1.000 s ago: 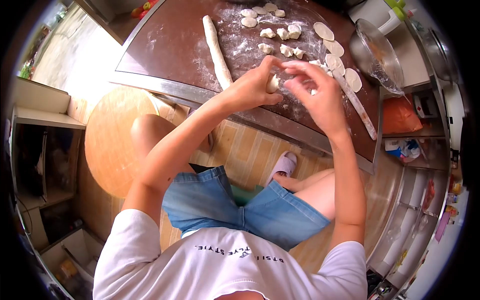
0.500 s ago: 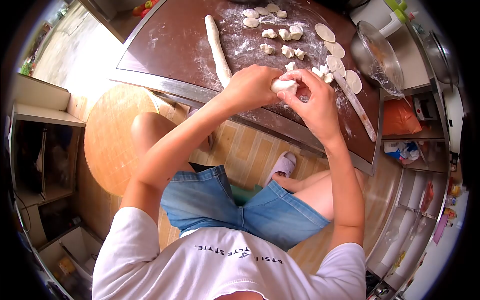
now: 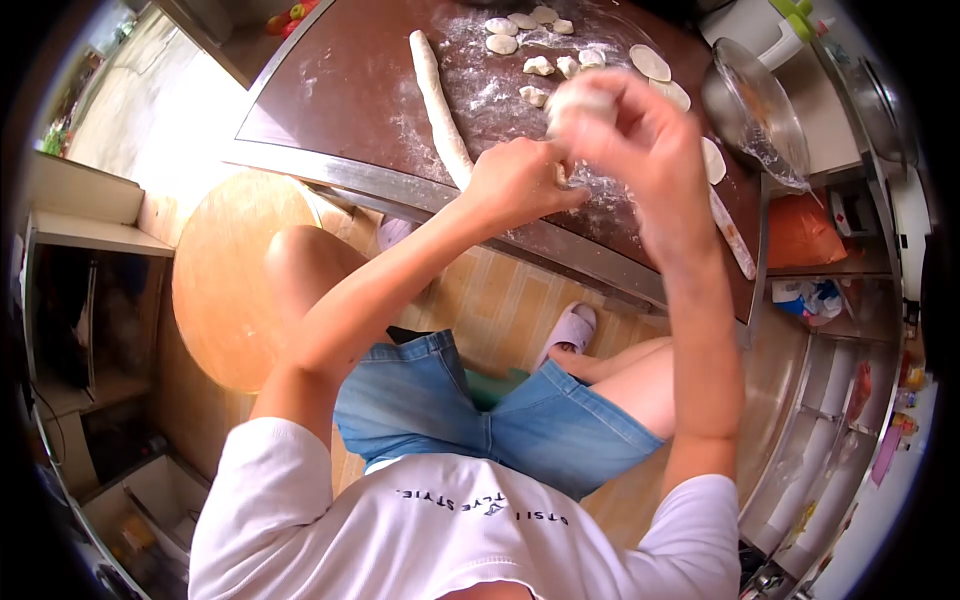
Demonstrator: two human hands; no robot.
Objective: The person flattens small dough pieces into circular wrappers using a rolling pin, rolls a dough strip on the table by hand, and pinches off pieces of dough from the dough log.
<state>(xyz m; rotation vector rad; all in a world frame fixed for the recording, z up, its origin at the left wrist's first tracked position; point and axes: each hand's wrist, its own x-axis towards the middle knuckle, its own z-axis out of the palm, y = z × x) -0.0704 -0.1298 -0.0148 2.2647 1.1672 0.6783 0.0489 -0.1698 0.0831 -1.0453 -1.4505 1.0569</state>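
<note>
My left hand (image 3: 520, 180) is closed over the near table edge. The lower end of a long, floured dough rope (image 3: 434, 105) runs into it, and the fingers hide the rest. Up and to the right, my right hand (image 3: 645, 135) is raised over the table, smeared by motion. A whitish dough piece (image 3: 583, 103), also blurred, shows at its fingertips. Beyond it lie several small dough lumps (image 3: 538, 66) and flat dough rounds (image 3: 650, 63). A floured rolling pin (image 3: 732, 236) is partly covered by my right forearm.
The brown table (image 3: 340, 90) has a metal edge and scattered flour. On its right stands a steel bowl (image 3: 755, 110) with plastic film hanging from it. A round wooden stool (image 3: 225, 280) is at the left, and shelves (image 3: 830, 400) line the right side.
My right hand has parted from my left and moved up with a piece of dough. My left hand has shifted slightly to the right and down, still closed.
</note>
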